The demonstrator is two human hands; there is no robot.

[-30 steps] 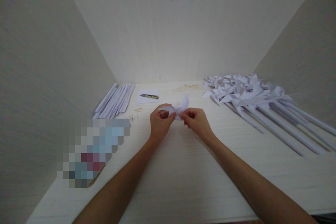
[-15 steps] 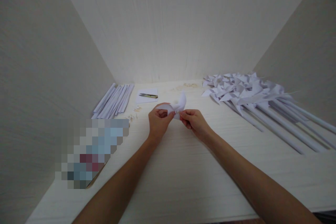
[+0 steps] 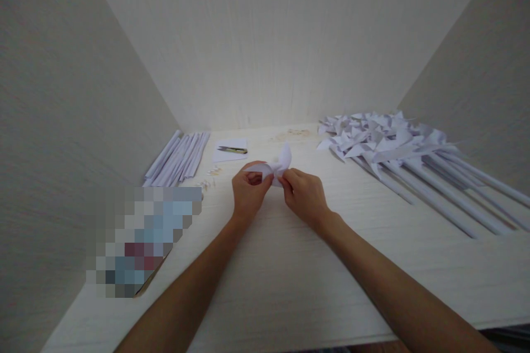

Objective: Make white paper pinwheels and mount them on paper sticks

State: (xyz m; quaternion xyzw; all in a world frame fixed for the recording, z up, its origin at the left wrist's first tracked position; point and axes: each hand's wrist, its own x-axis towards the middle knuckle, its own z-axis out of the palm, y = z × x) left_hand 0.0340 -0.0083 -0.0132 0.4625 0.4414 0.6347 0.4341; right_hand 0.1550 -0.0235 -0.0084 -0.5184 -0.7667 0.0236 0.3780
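Observation:
A white paper pinwheel [image 3: 283, 159] is held up between my two hands over the middle of the table. My left hand [image 3: 250, 188] pinches it from the left, thumb near its centre. From the right, my right hand [image 3: 305, 192] has its thumb and fingers closed on the pinwheel close to the centre, almost touching my left thumb. One curved blade points up and another reaches left over my left fingers. The fingertips hide the lower part of the paper, and I cannot make out any small piece between them.
Finished paper pinwheels on rolled sticks [image 3: 389, 143] lie piled at the right. Rolled paper sticks [image 3: 178, 157] lie at the back left, beside thread snips [image 3: 232, 150] on white paper [image 3: 219, 158]. Small scattered bits [image 3: 209, 176] lie nearby. A blurred-out object [image 3: 153, 237] sits at the left.
My right hand has shifted slightly left, its fingers now nearer the pinwheel's centre and more curled over it. My left hand keeps its hold. The view has shifted a little.

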